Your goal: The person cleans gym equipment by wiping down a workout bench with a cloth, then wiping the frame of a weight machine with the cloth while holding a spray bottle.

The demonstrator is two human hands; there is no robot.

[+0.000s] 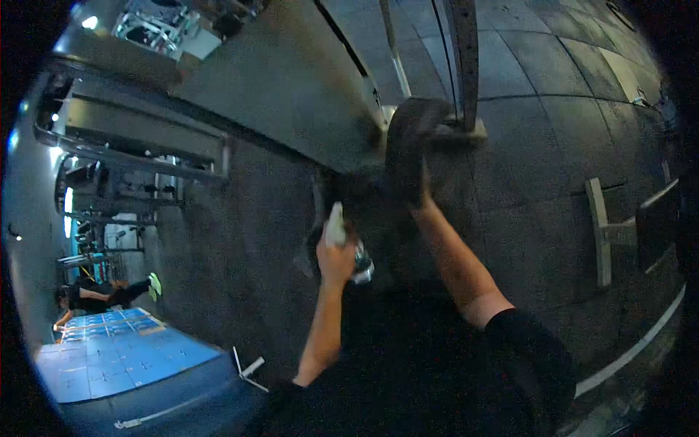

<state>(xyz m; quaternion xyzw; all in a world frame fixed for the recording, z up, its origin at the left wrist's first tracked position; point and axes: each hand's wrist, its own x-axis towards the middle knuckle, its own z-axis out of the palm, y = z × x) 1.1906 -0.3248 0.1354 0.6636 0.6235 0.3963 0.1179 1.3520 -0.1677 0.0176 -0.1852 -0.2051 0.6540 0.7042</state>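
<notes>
My left hand point(336, 261) is wrapped round the neck of a spray bottle point(336, 226). Its pale trigger head points up and away from me, and part of the clear body shows beside my wrist. My right hand point(425, 195) reaches forward against a dark, rounded thing that looks like a weight plate point(406, 149). The fingers of that hand are lost in shadow and blur, so whether they grip it does not show. Close by stands an upright metal post point(464, 62) with holes along it.
A large grey panel point(284, 80) slants across the upper left. At the right is a bench-like frame with a pale bar point(598, 233). Dark rubber tiles point(524, 167) cover the floor. Far left, a person point(102, 295) is beside a blue panel point(138, 349), near gym racks point(138, 160).
</notes>
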